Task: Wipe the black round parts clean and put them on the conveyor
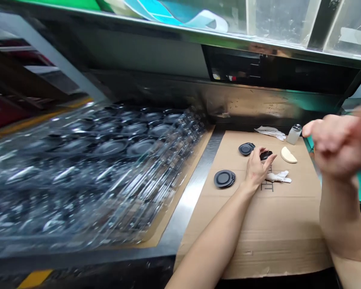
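Observation:
My left hand (257, 166) is over the cardboard, its thumb and fingers curved around a small black round plastic part (266, 155). Raised at the right is my right hand (339, 142), blurred and curled, thumb side toward the left; what it holds, if anything, is hidden. Near my left hand lie a black disc-shaped part (246, 149) and a small stack of similar black discs (224, 179). A crumpled white cloth or glove (279, 177) sits just right of my left wrist. Beyond it rests a cream half-round pad (288, 155).
Clear plastic trays (132, 160) holding several black round parts are stacked at left. A bottle with a metal cap (294, 134) and another white cloth (270, 132) lie toward the back of the cardboard sheet (258, 241). A shelf edge (180, 34) runs overhead.

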{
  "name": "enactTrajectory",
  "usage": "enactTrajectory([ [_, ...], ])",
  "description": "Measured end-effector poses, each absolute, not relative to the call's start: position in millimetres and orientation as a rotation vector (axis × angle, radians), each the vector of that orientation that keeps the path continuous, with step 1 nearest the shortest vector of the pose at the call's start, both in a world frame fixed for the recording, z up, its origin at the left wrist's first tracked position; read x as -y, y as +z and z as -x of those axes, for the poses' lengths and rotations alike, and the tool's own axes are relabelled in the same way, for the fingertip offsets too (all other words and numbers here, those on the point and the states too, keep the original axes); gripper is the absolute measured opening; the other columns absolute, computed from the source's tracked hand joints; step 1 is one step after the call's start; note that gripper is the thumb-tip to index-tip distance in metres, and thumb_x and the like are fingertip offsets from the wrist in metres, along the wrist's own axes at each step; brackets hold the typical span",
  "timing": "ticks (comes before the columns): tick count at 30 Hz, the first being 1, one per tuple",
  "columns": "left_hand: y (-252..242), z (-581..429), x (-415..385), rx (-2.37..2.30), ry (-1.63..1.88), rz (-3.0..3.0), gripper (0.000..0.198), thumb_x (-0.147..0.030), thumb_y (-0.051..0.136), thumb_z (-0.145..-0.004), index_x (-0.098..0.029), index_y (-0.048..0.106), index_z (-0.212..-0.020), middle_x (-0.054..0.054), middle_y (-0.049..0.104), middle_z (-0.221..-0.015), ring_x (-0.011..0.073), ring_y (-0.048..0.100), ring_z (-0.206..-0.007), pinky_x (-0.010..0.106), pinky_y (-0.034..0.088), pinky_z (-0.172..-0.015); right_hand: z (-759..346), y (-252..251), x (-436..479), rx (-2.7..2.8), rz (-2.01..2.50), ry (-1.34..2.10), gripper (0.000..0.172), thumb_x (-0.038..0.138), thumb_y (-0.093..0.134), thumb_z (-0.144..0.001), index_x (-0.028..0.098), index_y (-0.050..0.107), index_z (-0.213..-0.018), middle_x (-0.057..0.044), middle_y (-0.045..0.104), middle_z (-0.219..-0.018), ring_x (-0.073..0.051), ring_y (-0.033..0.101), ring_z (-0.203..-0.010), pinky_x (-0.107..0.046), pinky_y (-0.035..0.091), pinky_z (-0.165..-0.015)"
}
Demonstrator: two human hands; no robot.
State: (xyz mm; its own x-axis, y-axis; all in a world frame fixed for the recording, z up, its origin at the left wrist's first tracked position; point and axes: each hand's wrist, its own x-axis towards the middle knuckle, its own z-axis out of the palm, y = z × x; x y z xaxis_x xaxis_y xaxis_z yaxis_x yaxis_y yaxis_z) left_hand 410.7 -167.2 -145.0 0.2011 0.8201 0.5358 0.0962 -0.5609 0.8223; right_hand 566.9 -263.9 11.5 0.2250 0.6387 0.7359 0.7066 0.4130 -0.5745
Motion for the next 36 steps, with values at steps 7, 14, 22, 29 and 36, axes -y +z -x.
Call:
enactTrajectory([
  [7,-142,-410,162,-1.066,1.164,-1.876,0.018,-0.039,0.056,-0.102,-0.022,0.052,-0.108,0.008,0.072,-0.1,0.022,0.072,-0.093,0.032,0.052,-0.083,-603,-105,208,1.553,1.931,-0.151,0.047,0.061,0.055,-0.095,0.021,0.074,-0.108,-0.012,0.069,-0.113,-0.028,0.061,-0.103,-0.043,0.048,-0.094],
  [14,-140,-408,163,-1.091,1.038,-2.098,0.013,-0.028,0.049,-0.102,-0.021,0.06,-0.102,0.01,0.067,-0.105,0.0232,0.067,-0.101,0.036,0.052,-0.094,-618,-150,205,1.757,2.119,-0.124,0.044,0.047,0.051,-0.096,0.027,0.067,-0.132,-0.012,0.066,-0.122,-0.034,0.053,-0.12,-0.048,0.042,-0.103],
  [22,-139,-391,153,-1.47,0.712,-2.133,0.044,-0.033,0.06,-0.095,-0.018,0.053,-0.136,0.019,0.063,-0.13,0.0337,0.065,-0.12,0.045,0.049,-0.103,-624,-151,205,1.714,2.088,-0.055,0.041,0.043,0.054,-0.094,0.027,0.07,-0.128,-0.009,0.069,-0.121,-0.031,0.054,-0.121,-0.044,0.042,-0.105],
  [29,-138,-382,157,-1.435,0.465,-2.277,0.066,-0.069,0.063,-0.085,-0.018,0.062,-0.127,0.018,0.055,-0.132,0.0345,0.064,-0.119,0.041,0.049,-0.101,-622,-153,208,1.707,2.052,0.004,0.04,0.043,0.055,-0.094,0.027,0.071,-0.127,-0.009,0.069,-0.124,-0.031,0.055,-0.12,-0.044,0.042,-0.104],
  [36,-133,-390,162,-1.5,0.388,-2.301,0.063,-0.066,0.073,-0.077,-0.016,0.068,-0.115,0.016,0.06,-0.123,0.0326,0.066,-0.112,0.038,0.049,-0.096,-622,-157,207,1.697,2.047,0.013,0.037,0.043,0.055,-0.095,0.028,0.071,-0.125,-0.01,0.068,-0.121,-0.032,0.054,-0.118,-0.043,0.043,-0.101],
])
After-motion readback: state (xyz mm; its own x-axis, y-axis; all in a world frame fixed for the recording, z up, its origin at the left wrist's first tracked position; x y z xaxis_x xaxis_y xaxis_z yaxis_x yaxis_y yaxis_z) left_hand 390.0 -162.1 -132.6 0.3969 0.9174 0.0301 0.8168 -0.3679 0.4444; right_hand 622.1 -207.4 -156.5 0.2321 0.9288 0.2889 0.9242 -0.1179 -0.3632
